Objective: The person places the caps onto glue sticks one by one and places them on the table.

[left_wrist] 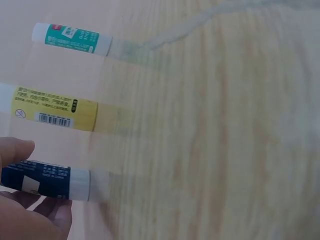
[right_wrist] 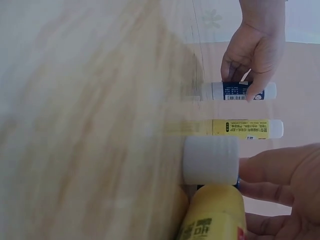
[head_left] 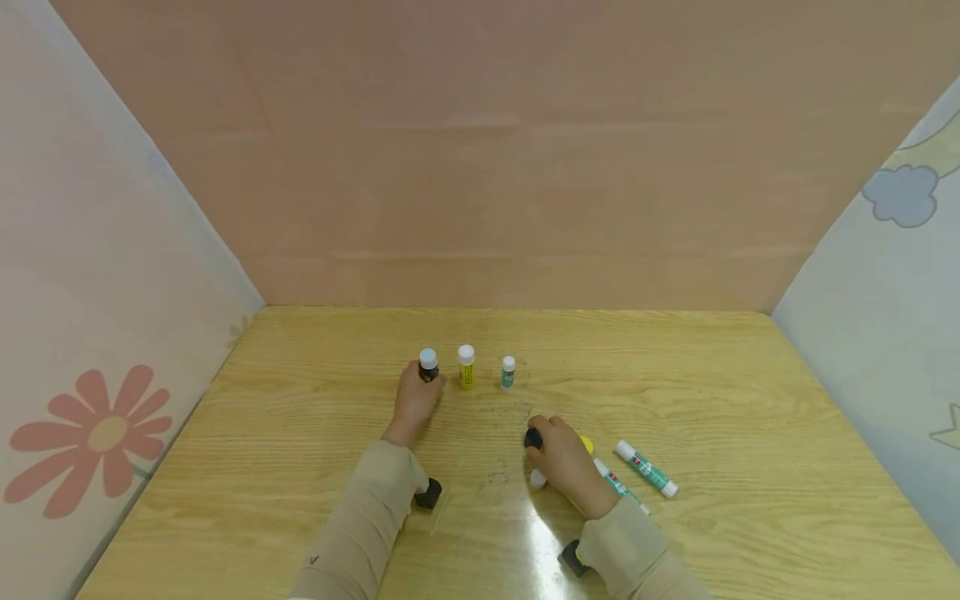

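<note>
My left hand (head_left: 417,395) grips a dark blue glue stick (head_left: 428,365) with a white cap, which stands upright at the left end of a short row. Beside it stand a yellow glue stick (head_left: 467,368) and a smaller green-and-white glue stick (head_left: 507,373). Lower on the table, my right hand (head_left: 564,457) holds a second dark blue glue stick (head_left: 533,438) between thumb and fingers; most of it is hidden. Under and beside that hand lies another yellow glue stick (right_wrist: 215,212), its white cap (right_wrist: 210,160) close to the fingers.
Two green-and-white glue sticks, one nearer (head_left: 619,485) and one farther right (head_left: 647,469), lie on the wooden table (head_left: 750,417). A brown back wall (head_left: 480,192) and patterned side panels border the table.
</note>
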